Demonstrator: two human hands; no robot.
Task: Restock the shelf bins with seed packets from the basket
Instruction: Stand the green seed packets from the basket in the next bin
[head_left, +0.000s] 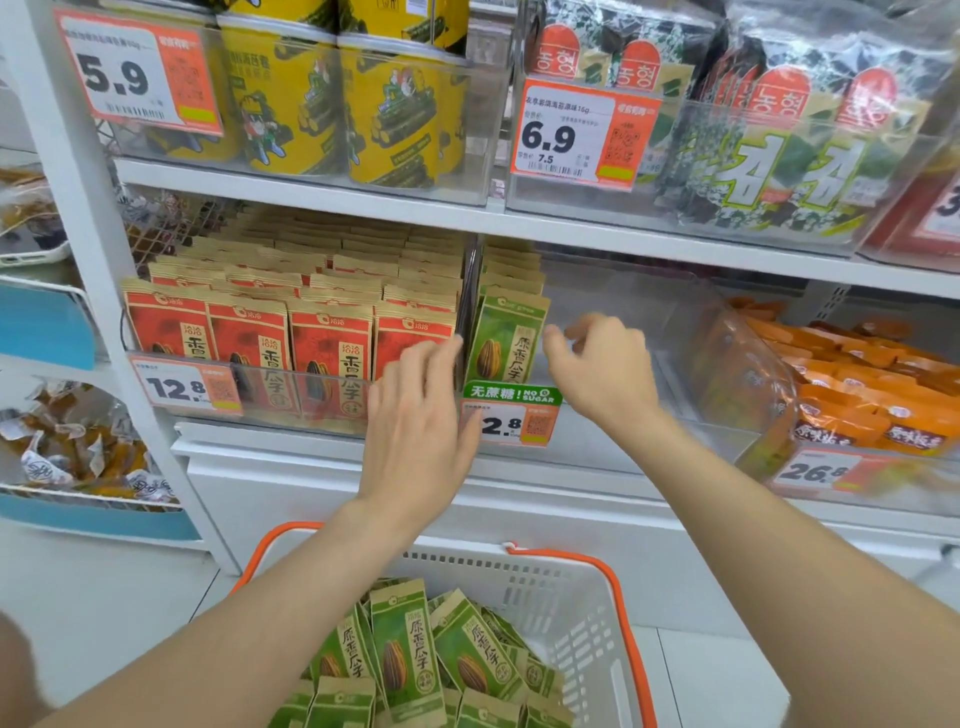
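Red packets (249, 343): bin full.
Left hand (415, 415): fingers straight, empty, at the bin divider.
Green packets (506, 343): one row standing in the clear bin (649, 291); kraft tops, seed picture.
Right hand (605, 374): loosely curled, empty, inside that bin.
Basket (571, 613), below: many green packets left, so the restock looks barely begun.

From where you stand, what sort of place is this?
Probably a shop's snack aisle: price tags on shelf bins, rows of red seed packets, and a basket of green packets.
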